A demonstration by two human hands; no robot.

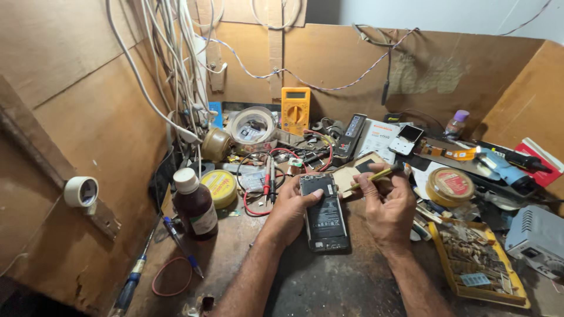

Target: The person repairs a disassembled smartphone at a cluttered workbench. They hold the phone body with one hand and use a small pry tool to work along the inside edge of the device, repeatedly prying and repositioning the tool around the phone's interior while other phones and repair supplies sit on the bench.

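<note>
Gripping the opened phone [325, 216] along its left edge, our left hand [292, 210] laid its thumb across the upper back, while our right hand [385, 206] pinched a yellow-handled tool [376, 175] beside the phone's top right corner. We saw the phone flat on the bench [329, 282] between both hands. At right, a yellow tray [476, 265] held small parts; a brown bottle [195, 204] stood left.
</note>
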